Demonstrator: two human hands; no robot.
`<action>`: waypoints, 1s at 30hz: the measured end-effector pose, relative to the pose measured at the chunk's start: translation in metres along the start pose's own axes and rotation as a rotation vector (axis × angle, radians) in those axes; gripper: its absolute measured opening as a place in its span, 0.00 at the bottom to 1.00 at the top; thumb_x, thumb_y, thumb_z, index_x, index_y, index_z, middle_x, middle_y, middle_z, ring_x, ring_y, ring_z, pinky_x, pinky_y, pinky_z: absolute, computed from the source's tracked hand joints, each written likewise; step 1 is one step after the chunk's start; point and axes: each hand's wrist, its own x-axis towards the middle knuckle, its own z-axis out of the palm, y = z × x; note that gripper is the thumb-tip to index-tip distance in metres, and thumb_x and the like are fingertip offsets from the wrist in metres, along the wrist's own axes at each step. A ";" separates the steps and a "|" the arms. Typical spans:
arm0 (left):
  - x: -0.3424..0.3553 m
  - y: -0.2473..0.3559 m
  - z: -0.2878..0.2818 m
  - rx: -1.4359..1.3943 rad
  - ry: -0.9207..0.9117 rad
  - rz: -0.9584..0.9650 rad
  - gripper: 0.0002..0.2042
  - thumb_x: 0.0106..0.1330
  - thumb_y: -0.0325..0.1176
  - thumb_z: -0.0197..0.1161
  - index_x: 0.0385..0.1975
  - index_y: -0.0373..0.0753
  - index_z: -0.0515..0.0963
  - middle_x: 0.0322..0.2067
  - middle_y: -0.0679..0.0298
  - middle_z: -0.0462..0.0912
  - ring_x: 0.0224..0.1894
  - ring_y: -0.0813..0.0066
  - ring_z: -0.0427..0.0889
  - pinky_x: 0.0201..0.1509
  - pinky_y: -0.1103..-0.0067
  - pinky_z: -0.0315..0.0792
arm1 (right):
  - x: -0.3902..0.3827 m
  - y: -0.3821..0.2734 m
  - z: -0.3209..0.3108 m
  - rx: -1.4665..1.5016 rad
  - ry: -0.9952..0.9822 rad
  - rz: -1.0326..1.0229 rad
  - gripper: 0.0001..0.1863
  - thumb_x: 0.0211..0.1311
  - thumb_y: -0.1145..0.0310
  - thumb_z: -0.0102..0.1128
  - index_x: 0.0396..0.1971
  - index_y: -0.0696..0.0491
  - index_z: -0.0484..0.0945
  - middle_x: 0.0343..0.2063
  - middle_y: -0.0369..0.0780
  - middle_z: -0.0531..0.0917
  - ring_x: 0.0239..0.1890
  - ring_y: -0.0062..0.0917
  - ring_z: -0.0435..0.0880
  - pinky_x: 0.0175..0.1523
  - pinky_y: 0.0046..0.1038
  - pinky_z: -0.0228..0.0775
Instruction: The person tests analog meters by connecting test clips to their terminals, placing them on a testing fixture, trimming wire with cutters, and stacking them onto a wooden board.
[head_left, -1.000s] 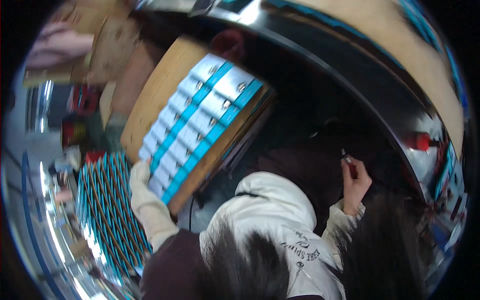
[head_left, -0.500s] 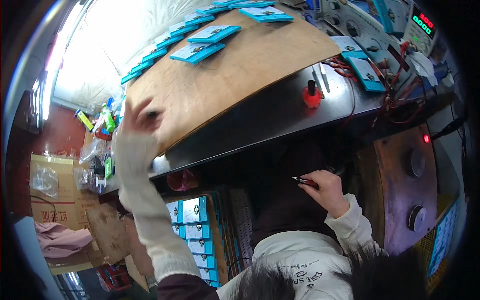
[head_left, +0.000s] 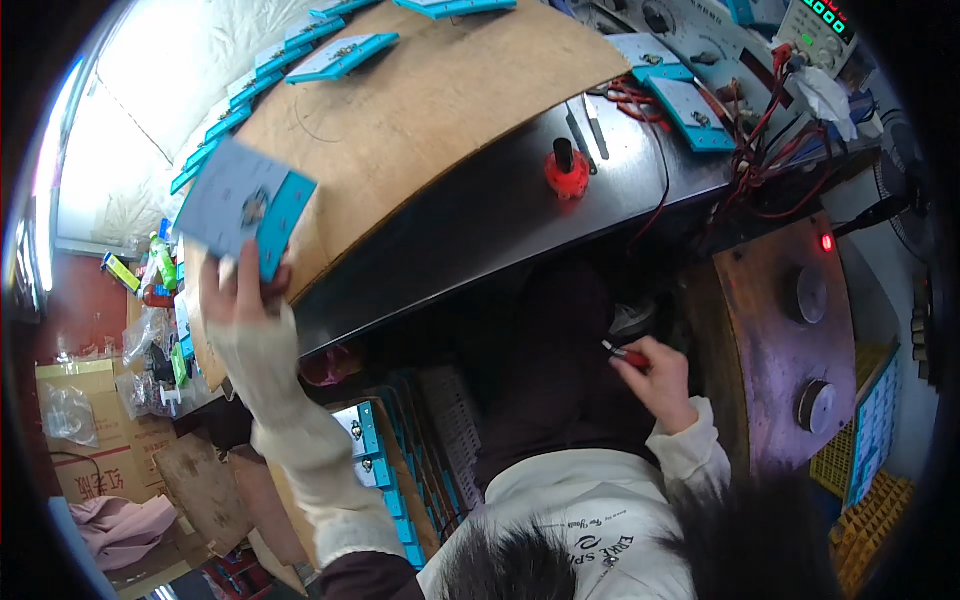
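Observation:
My left hand (head_left: pixel 236 292) grips a flat blue-and-white panel (head_left: pixel 225 195) by its near edge. It is tilted up above the left end of the brown board (head_left: pixel 430 120), and a small metal part sits near its blue strip. Lower right, over my lap, my right hand (head_left: pixel 662 385) is closed round a small red-handled tool (head_left: pixel 632 357). Its short metal tip points up and left; the exact kind is hard to make out. Similar panels lie along the board's far left edge, with one panel (head_left: pixel 342 58) nearer.
On the dark bench top (head_left: pixel 500 215) stand a red bottle (head_left: pixel 567 172) with a black neck and two tweezers-like tools (head_left: pixel 590 128). Red wires (head_left: pixel 745 185) tangle beside a power supply (head_left: pixel 815 35). A metal-faced box with knobs (head_left: pixel 790 340) stands at right, stacked panels (head_left: pixel 375 470) lower left.
My left hand, a blur with nothing seen in it before, now holds a panel; one of the two nearer panels has left the board. My right hand keeps its tool. The view has shifted.

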 end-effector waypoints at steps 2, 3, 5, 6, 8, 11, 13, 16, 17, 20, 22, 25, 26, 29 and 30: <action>-0.039 0.021 -0.018 -0.038 0.031 -0.028 0.16 0.62 0.23 0.60 0.50 0.32 0.73 0.42 0.51 0.79 0.31 0.64 0.83 0.26 0.77 0.77 | 0.009 -0.003 -0.004 0.033 0.016 0.060 0.11 0.47 0.71 0.74 0.28 0.56 0.80 0.22 0.42 0.82 0.25 0.31 0.83 0.32 0.26 0.72; -0.053 0.043 -0.024 -0.647 0.148 -0.509 0.19 0.63 0.23 0.60 0.54 0.33 0.70 0.43 0.51 0.78 0.30 0.64 0.83 0.26 0.77 0.77 | 0.014 -0.006 -0.004 0.023 -0.005 0.077 0.11 0.47 0.71 0.74 0.28 0.56 0.80 0.22 0.42 0.82 0.25 0.31 0.83 0.32 0.26 0.72; -0.067 0.094 -0.024 -1.303 0.276 -1.064 0.24 0.63 0.26 0.60 0.60 0.34 0.63 0.45 0.51 0.78 0.30 0.65 0.82 0.26 0.77 0.77 | 0.022 -0.021 -0.001 0.182 -0.008 0.003 0.11 0.46 0.73 0.74 0.28 0.57 0.80 0.22 0.42 0.81 0.24 0.30 0.81 0.31 0.25 0.71; -0.073 0.107 -0.021 -1.477 0.156 -1.113 0.22 0.63 0.26 0.60 0.57 0.33 0.65 0.43 0.51 0.78 0.30 0.65 0.82 0.27 0.76 0.77 | 0.023 -0.034 -0.003 0.162 -0.031 0.024 0.11 0.46 0.73 0.74 0.28 0.57 0.80 0.22 0.42 0.81 0.24 0.30 0.81 0.31 0.25 0.71; -0.074 0.139 -0.005 -1.740 0.013 -1.288 0.20 0.65 0.26 0.57 0.56 0.32 0.65 0.44 0.52 0.79 0.33 0.66 0.83 0.30 0.75 0.80 | 0.028 -0.065 -0.004 0.324 -0.087 -0.147 0.11 0.44 0.74 0.74 0.27 0.58 0.79 0.22 0.41 0.80 0.23 0.28 0.80 0.30 0.23 0.69; -0.078 0.163 0.019 -1.914 -0.108 -1.369 0.21 0.68 0.28 0.56 0.59 0.31 0.63 0.42 0.54 0.81 0.32 0.71 0.84 0.32 0.77 0.81 | 0.031 -0.097 0.000 0.391 -0.059 -0.435 0.12 0.42 0.78 0.73 0.28 0.57 0.78 0.20 0.41 0.78 0.21 0.30 0.79 0.26 0.24 0.67; -0.085 0.173 0.031 -1.882 -0.215 -1.336 0.22 0.68 0.30 0.59 0.60 0.31 0.64 0.40 0.57 0.82 0.32 0.75 0.83 0.32 0.79 0.80 | 0.033 -0.103 0.004 0.338 -0.062 -0.462 0.12 0.42 0.79 0.72 0.28 0.57 0.78 0.20 0.41 0.78 0.21 0.31 0.78 0.26 0.24 0.67; -0.087 0.184 0.036 -1.888 -0.240 -1.343 0.23 0.68 0.30 0.60 0.60 0.31 0.64 0.38 0.60 0.83 0.32 0.80 0.82 0.32 0.83 0.77 | 0.032 -0.103 0.011 0.223 -0.066 -0.477 0.12 0.41 0.79 0.71 0.27 0.56 0.77 0.19 0.40 0.77 0.21 0.32 0.78 0.24 0.26 0.66; -0.088 0.188 0.036 -1.891 -0.248 -1.343 0.23 0.68 0.30 0.60 0.60 0.31 0.64 0.38 0.60 0.83 0.32 0.80 0.82 0.32 0.83 0.77 | 0.031 -0.101 0.013 0.153 -0.080 -0.458 0.12 0.41 0.79 0.71 0.26 0.56 0.77 0.19 0.40 0.77 0.21 0.32 0.78 0.24 0.27 0.66; -0.091 0.193 0.039 -1.800 -0.238 -1.287 0.23 0.68 0.30 0.60 0.61 0.31 0.65 0.39 0.62 0.83 0.31 0.84 0.80 0.33 0.89 0.71 | 0.028 -0.097 0.016 0.158 -0.046 -0.416 0.13 0.41 0.77 0.73 0.27 0.56 0.77 0.21 0.38 0.79 0.21 0.29 0.79 0.24 0.26 0.67; -0.094 0.190 0.043 -1.819 -0.281 -1.277 0.23 0.68 0.30 0.61 0.61 0.32 0.65 0.39 0.61 0.83 0.32 0.83 0.81 0.33 0.88 0.72 | 0.024 -0.095 0.016 0.181 -0.037 -0.383 0.13 0.42 0.76 0.74 0.28 0.57 0.77 0.22 0.39 0.80 0.21 0.27 0.79 0.25 0.24 0.68; -0.096 0.187 0.042 -1.829 -0.339 -1.295 0.23 0.67 0.33 0.61 0.59 0.34 0.67 0.41 0.59 0.83 0.35 0.77 0.83 0.35 0.83 0.76 | 0.019 -0.098 0.017 0.368 -0.042 -0.302 0.14 0.45 0.75 0.75 0.31 0.57 0.78 0.27 0.38 0.82 0.25 0.19 0.81 0.28 0.19 0.70; -0.097 0.186 0.042 -1.836 -0.370 -1.315 0.22 0.66 0.34 0.62 0.58 0.35 0.68 0.43 0.58 0.82 0.38 0.73 0.84 0.36 0.79 0.79 | 0.015 -0.098 0.016 0.517 -0.048 -0.129 0.14 0.46 0.76 0.75 0.32 0.57 0.78 0.29 0.37 0.81 0.27 0.17 0.81 0.30 0.17 0.71; -0.100 0.184 0.045 -1.752 -0.431 -1.306 0.22 0.66 0.36 0.63 0.57 0.36 0.69 0.43 0.57 0.82 0.37 0.72 0.85 0.36 0.77 0.80 | 0.015 -0.089 0.007 0.632 -0.071 0.074 0.12 0.49 0.77 0.74 0.33 0.57 0.78 0.31 0.35 0.81 0.32 0.13 0.80 0.34 0.14 0.72; -0.100 0.185 0.046 -1.757 -0.436 -1.303 0.22 0.66 0.36 0.63 0.57 0.36 0.69 0.43 0.57 0.82 0.37 0.72 0.85 0.36 0.77 0.80 | 0.017 -0.086 0.003 0.598 -0.078 0.008 0.11 0.50 0.78 0.73 0.31 0.57 0.78 0.31 0.35 0.81 0.30 0.13 0.79 0.32 0.15 0.72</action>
